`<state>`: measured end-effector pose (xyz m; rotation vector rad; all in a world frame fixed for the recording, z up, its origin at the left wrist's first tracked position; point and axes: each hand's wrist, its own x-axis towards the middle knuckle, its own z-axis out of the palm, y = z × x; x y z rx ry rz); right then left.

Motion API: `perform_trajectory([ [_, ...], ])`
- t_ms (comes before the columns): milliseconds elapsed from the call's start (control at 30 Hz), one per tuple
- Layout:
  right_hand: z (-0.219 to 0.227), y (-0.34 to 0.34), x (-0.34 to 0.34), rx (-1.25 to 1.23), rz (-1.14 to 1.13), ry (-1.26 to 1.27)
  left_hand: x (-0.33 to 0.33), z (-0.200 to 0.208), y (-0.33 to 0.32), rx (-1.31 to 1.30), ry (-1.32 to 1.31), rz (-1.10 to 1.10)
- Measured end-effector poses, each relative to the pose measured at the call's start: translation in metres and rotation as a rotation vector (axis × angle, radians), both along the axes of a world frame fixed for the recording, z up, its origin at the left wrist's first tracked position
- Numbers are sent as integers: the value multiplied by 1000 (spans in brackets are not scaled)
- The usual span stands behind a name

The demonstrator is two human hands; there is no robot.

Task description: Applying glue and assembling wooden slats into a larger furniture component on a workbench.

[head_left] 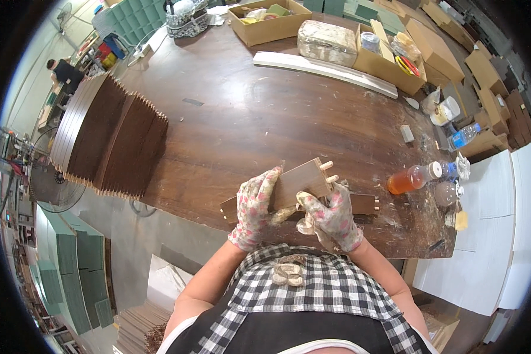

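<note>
Now both gloved hands, left (255, 206) and right (331, 215), fingers curled round dowelled board (301, 180); keep grip firm, board square over lower board (364, 203), dowels (328, 171) clear.

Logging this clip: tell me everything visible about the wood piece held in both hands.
The wood piece is a dark brown flat block that looks like veneered board, with two pale dowels sticking from its right end. It is tilted, the dowel end higher, above the table near its front edge. The gloved left hand has a grip on its left part; the gloved right hand holds it from below.
</note>
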<state>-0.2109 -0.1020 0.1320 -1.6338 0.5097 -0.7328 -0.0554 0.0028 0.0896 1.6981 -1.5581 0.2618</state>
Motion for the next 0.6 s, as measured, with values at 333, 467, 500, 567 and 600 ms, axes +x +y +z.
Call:
perform_trajectory([
  [333,18,-44,-22,64,-67,-161,9,10,8,23,-26,75],
  [467,41,-47,-15,17,-232,-165,7,19,4,131,-92,21],
  [500,37,-47,-10,-307,-271,2,4,20,1,150,-116,3],
  [567,36,-39,-5,-779,-326,287,1,29,-5,184,-118,-19],
  [600,31,-34,-7,-779,-316,277,6,29,-4,186,-122,-6],
])
